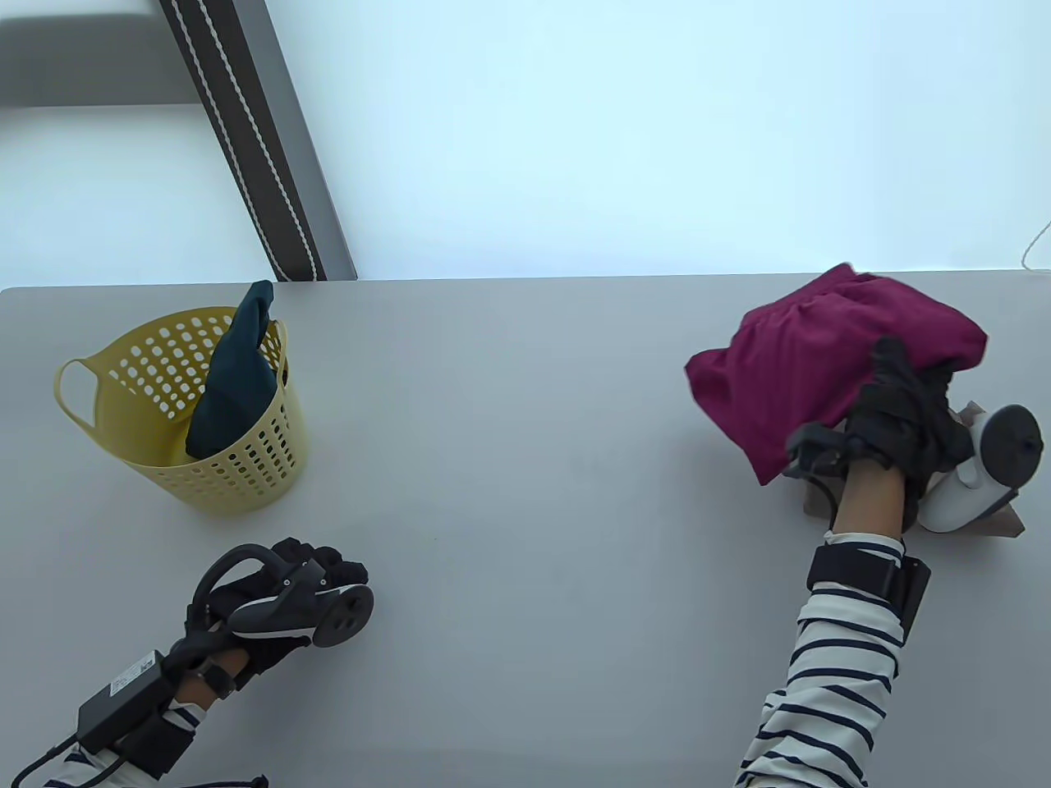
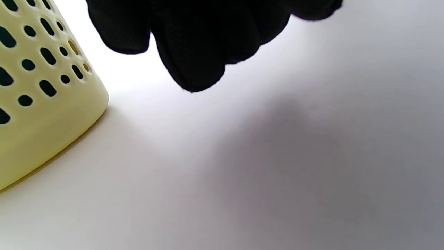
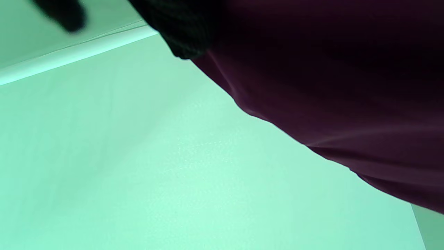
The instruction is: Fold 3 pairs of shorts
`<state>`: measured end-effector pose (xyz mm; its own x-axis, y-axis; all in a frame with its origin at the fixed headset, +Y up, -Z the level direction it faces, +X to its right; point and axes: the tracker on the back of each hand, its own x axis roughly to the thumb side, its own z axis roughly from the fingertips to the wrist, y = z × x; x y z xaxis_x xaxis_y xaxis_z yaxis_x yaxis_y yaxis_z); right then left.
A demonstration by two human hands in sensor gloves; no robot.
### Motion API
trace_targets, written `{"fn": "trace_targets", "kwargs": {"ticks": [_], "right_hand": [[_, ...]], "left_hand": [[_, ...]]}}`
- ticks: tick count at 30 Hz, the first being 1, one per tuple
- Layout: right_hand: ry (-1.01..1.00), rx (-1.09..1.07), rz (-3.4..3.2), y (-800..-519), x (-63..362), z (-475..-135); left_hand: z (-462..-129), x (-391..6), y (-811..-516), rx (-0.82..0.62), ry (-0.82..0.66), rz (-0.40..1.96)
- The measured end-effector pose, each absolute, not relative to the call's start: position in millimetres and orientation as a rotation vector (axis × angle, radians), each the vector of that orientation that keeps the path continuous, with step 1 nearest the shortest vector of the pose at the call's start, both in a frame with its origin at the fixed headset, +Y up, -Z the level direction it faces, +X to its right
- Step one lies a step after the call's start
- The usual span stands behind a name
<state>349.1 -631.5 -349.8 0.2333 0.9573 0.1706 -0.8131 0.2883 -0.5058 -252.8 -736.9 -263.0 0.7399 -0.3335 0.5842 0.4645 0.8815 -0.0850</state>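
Table view: the right hand [image 1: 899,410] grips the folded maroon shorts [image 1: 821,369] at the table's [image 1: 525,460] far right, over a brown piece of cloth [image 1: 998,521] of which only corners show; the dark teal shorts [image 1: 234,386] stand in the yellow basket [image 1: 246,468] at far left; the left hand [image 1: 279,603] sits near the front edge with fingers loosely curled, holding nothing. Left wrist view: the gloved fingertips [image 2: 194,52] hang above bare table, apart from the basket wall [image 2: 41,114]. Right wrist view: maroon fabric [image 3: 329,104] fills the upper right, a gloved finger [image 3: 184,31] against it.
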Motion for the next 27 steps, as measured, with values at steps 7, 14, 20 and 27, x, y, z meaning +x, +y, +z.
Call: {"fn": "trace_targets", "kwargs": {"ticks": [7, 14, 20, 27], "right_hand": [[-0.298, -0.982, 1.747, -720, 385, -326], [0.033, -0.984, 1.776, -736, 380, -316], [-0.306, -0.712, 2.120, -657, 326, -312], [-0.823, 0.387, 2.850, -604, 178, -262]], "left_hand": [[-262, -252, -737, -0.241, -0.595, -0.450], [-262, -251, -737, -0.261, -0.591, -0.458], [-264, -253, -734, -0.255, -0.580, -0.458], [-264, -256, -732, -0.232, -0.561, -0.467]]}}
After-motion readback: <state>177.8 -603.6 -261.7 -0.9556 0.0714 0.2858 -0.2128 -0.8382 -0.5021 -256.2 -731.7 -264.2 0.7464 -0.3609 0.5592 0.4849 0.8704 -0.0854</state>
